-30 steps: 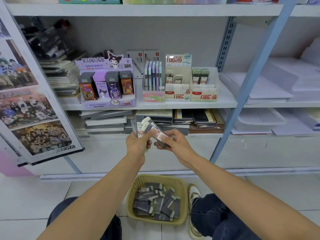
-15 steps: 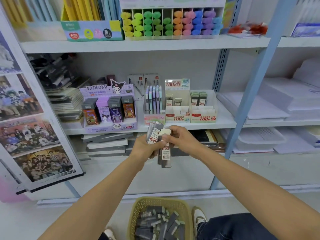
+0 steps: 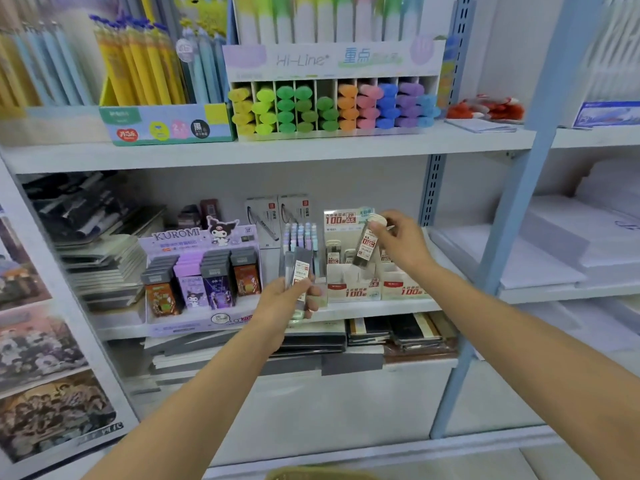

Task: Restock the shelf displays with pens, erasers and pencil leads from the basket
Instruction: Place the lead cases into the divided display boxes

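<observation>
1. Pinching one lead case [image 3: 365, 245] by its white cap with right hand [image 3: 401, 245], dangling over the lead display box [image 3: 360, 284].
2. Gripping spare lead cases [image 3: 297, 268] upright in left hand [image 3: 287, 304], just before the shelf edge [image 3: 381, 310].
3. Hovering apart, open air between.

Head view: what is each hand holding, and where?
Right hand pinches one lead case by its white-capped top; left hand grips several lead cases around their lower ends.
</observation>
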A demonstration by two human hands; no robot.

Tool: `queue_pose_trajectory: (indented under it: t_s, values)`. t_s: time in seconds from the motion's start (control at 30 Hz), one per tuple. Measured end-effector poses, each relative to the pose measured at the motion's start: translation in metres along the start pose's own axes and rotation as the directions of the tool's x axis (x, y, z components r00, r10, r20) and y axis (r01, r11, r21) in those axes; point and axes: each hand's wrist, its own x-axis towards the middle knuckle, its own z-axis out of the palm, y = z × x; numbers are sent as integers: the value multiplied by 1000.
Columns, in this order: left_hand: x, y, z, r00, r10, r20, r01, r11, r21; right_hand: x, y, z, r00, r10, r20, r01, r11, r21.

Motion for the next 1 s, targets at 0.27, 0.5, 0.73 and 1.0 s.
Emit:
queue_pose_trajectory:
  t_s: [0.27, 0.5, 0.73, 1.0]
  values:
    - [29, -2, 6, 999, 23, 28, -24, 999, 44, 35, 21, 16, 996, -91, 20, 93, 990, -110]
    - [41, -8, 9, 999, 9, 42, -9, 1000, 8, 41, 40, 27, 986, -97, 138, 122, 975, -184]
    - [41, -7, 7, 999, 22, 38, -22, 1000, 0, 42, 48, 26, 972, -101, 211, 157, 949, -272]
    - [41, -5, 7, 998, 7, 59, -8, 1000, 12, 44, 41, 34, 986, -62, 153, 109, 942, -318]
